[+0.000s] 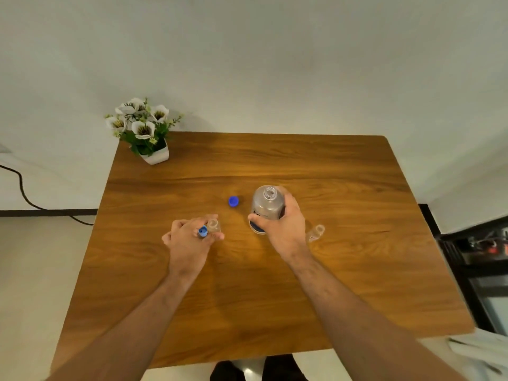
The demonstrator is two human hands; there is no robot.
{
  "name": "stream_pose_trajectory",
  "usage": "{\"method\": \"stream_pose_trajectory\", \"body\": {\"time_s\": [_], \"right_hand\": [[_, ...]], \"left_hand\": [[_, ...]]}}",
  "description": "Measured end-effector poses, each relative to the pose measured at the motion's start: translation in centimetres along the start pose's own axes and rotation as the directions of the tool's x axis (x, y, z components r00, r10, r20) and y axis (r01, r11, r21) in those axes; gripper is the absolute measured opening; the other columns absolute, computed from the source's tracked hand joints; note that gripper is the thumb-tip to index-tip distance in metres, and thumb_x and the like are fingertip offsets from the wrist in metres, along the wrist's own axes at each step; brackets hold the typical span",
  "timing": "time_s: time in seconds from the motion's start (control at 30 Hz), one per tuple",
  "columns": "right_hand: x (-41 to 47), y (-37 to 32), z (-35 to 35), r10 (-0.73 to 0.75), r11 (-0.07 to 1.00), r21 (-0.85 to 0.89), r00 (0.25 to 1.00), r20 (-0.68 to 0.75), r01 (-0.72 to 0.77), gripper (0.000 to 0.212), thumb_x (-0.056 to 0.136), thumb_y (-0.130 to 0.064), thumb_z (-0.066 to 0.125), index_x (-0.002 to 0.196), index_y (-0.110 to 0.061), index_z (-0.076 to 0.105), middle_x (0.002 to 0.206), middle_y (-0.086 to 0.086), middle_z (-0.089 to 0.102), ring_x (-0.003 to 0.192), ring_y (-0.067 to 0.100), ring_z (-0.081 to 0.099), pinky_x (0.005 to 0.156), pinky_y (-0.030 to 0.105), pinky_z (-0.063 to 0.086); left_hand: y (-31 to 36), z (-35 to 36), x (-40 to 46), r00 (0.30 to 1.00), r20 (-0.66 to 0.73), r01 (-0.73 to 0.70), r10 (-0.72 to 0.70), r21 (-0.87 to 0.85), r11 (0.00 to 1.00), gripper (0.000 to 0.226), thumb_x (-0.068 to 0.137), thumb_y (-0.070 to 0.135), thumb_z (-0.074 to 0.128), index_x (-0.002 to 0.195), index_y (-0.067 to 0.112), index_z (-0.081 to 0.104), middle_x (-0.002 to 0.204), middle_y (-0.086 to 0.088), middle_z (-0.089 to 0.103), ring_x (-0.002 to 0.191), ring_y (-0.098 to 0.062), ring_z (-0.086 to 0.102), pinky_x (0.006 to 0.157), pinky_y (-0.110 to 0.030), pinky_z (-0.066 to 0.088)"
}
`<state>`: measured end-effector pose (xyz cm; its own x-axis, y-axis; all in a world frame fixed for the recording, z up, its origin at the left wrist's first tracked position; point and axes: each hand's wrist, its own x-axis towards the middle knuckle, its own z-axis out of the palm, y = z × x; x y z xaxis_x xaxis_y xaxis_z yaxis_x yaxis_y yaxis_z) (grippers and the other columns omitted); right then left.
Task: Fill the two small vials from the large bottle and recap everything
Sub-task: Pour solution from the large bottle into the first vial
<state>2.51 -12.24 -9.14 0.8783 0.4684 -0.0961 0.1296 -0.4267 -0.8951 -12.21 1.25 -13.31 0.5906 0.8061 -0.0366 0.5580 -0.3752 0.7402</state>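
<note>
My right hand [283, 226] grips the large clear bottle [266, 204], which stands uncapped on the wooden table [302, 166]. Its blue cap [234, 201] lies on the table just left of it. My left hand [189, 237] holds a small clear vial [214, 225] between thumb and fingers, with a small blue cap [203, 231] tucked in the same hand beside the vial's mouth. The second small vial [315, 232] stands open to the right of my right hand, apart from it.
A white pot of artificial flowers [145, 133] stands at the table's far left corner. A black cable [24, 193] runs along the floor at left. Dark equipment [481, 257] sits beyond the table's right edge.
</note>
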Motion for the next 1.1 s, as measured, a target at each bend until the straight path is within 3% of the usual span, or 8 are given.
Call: {"method": "stream_pose_trajectory", "body": {"time_s": [0.1,0.3,0.47,0.67,0.8,0.87,0.97,1.1], "right_hand": [[-0.3,0.3,0.1,-0.002,1.0,0.004,1.0,0.002,0.002,0.081,0.061,-0.024,0.094,0.13,-0.026,0.053,0.123,-0.009,0.059,0.112,0.007,0.057,0.088,0.007,0.043],[-0.7,0.4,0.3,-0.021,1.0,-0.003,1.0,0.021,0.021,0.075,0.061,-0.023,0.094,0.118,-0.039,0.049,0.121,-0.01,0.06,0.111,0.005,0.058,0.086,0.007,0.045],[-0.7,0.5,0.7,-0.043,0.999,-0.001,0.999,0.023,0.043,0.073,0.06,-0.023,0.094,0.121,-0.032,0.055,0.119,-0.01,0.06,0.111,0.007,0.059,0.095,0.026,0.053],[-0.6,0.3,0.7,-0.044,0.999,-0.004,0.998,0.042,0.044,0.074,0.061,-0.022,0.094,0.119,-0.038,0.05,0.121,-0.008,0.059,0.112,0.007,0.058,0.093,0.021,0.052],[-0.6,0.3,0.7,-0.04,0.999,-0.013,0.998,0.04,0.041,0.074,0.061,-0.023,0.094,0.118,-0.039,0.051,0.12,-0.008,0.059,0.112,0.008,0.058,0.094,0.026,0.053],[-0.5,0.3,0.6,-0.038,0.999,-0.015,0.999,0.039,0.039,0.074,0.061,-0.023,0.094,0.118,-0.039,0.05,0.121,-0.009,0.059,0.113,0.008,0.058,0.095,0.025,0.052],[-0.6,0.3,0.6,-0.042,0.999,-0.027,0.998,0.043,0.043,0.073,0.061,-0.023,0.094,0.117,-0.04,0.049,0.12,-0.009,0.058,0.112,0.007,0.058,0.095,0.023,0.051],[-0.6,0.3,0.5,-0.038,0.999,-0.037,0.998,0.047,0.04,0.071,0.061,-0.025,0.094,0.117,-0.038,0.053,0.12,-0.01,0.059,0.111,0.007,0.059,0.095,0.03,0.054]], "left_hand": [[-0.9,0.5,0.1,0.999,0.035,0.009,-0.011,0.053,0.999,0.038,0.071,0.052,0.076,0.108,0.045,0.069,0.108,0.023,0.065,0.101,-0.001,0.034,0.084,-0.031,0.017],[-1.5,1.3,0.4,0.997,0.068,0.029,-0.035,0.087,0.996,0.04,0.073,0.05,0.076,0.112,0.045,0.068,0.112,0.021,0.061,0.101,-0.001,0.03,0.087,-0.032,0.018],[-1.5,1.4,0.9,0.998,0.062,0.023,-0.029,0.085,0.996,0.04,0.075,0.046,0.076,0.114,0.044,0.067,0.11,0.024,0.059,0.101,-0.002,0.03,0.085,-0.032,0.017],[-2.2,1.5,1.3,0.996,0.088,0.023,-0.033,0.112,0.993,0.042,0.075,0.047,0.075,0.116,0.044,0.066,0.111,0.021,0.061,0.102,-0.004,0.031,0.084,-0.032,0.017],[-2.3,1.5,1.3,0.993,0.113,0.024,-0.034,0.09,0.996,0.044,0.076,0.044,0.076,0.118,0.044,0.064,0.117,0.019,0.06,0.105,-0.003,0.031,0.085,-0.033,0.018],[-2.2,1.5,1.3,0.991,0.131,0.001,-0.015,0.103,0.995,0.05,0.075,0.043,0.078,0.122,0.044,0.061,0.126,0.016,0.057,0.112,-0.006,0.033,0.088,-0.034,0.019],[-2.0,1.3,1.3,0.987,0.159,0.015,-0.03,0.092,0.996,0.08,0.068,0.041,0.084,0.137,0.042,0.044,0.139,0.01,0.047,0.127,-0.016,0.034,0.098,-0.037,0.023],[-1.5,0.9,0.9,0.98,0.196,0.033,-0.043,0.052,0.998,0.102,0.065,0.03,0.088,0.147,0.038,0.028,0.142,0.01,0.043,0.134,-0.019,0.03,0.111,-0.047,0.023]]}}
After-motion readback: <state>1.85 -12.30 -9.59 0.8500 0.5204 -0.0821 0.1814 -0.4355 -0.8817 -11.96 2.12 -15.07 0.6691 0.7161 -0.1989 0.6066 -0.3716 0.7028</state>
